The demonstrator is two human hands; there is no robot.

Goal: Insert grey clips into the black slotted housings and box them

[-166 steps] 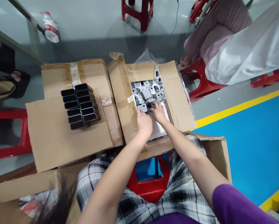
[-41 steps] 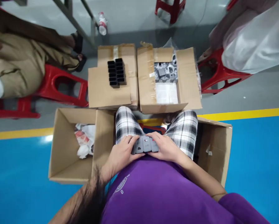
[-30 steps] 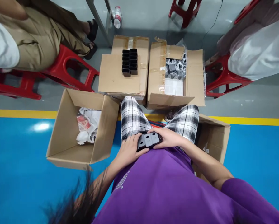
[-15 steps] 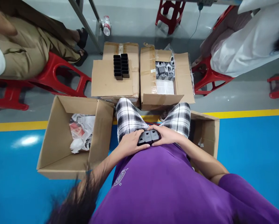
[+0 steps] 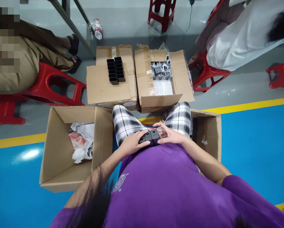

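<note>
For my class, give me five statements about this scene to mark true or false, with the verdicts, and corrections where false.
1. The left hand grips dark blocks. True.
2. The dark blocks rest on the floor. False: they are held in front of the purple shirt.
3. Black sleeves stand on a cardboard box left of the open box. True.
4. The open box holds only black sleeves. False: grey parts show in it.
5. Crumpled wrapping lies in a carton. True.

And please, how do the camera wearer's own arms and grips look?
The left grip and the right grip are bare human hands, without gloves. Short purple fabric sleeves leave the left forearm and right forearm bare. Long dark hair partly covers the left arm.
</note>
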